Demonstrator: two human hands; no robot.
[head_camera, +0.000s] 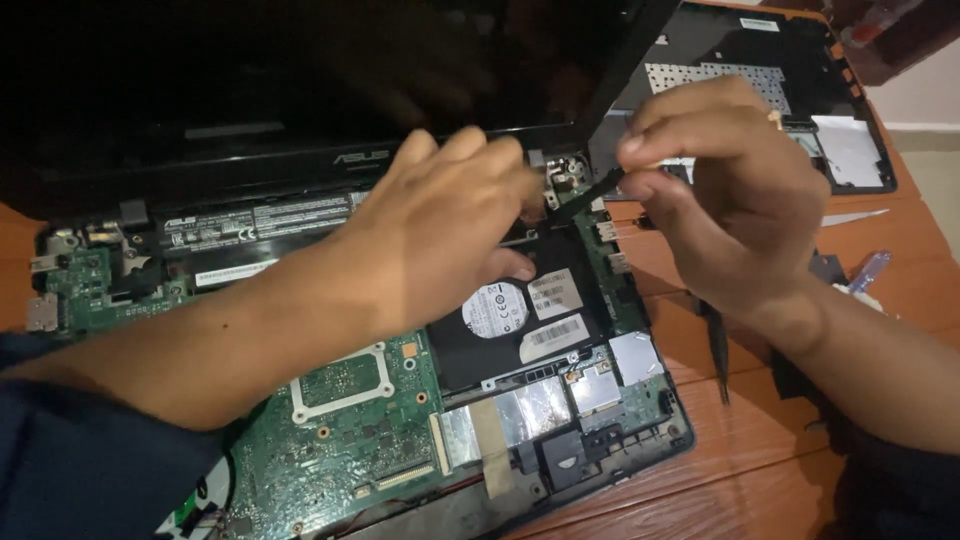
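Two hands meet over opened laptop on desk, at hinge. Right hand pinches black tool, long axis running 2 to 8 o'clock, tip at hinge. Left hand is nearer, fingers curled, pressing just at 9 o'clock of the tip, above hard drive; grip unclear.
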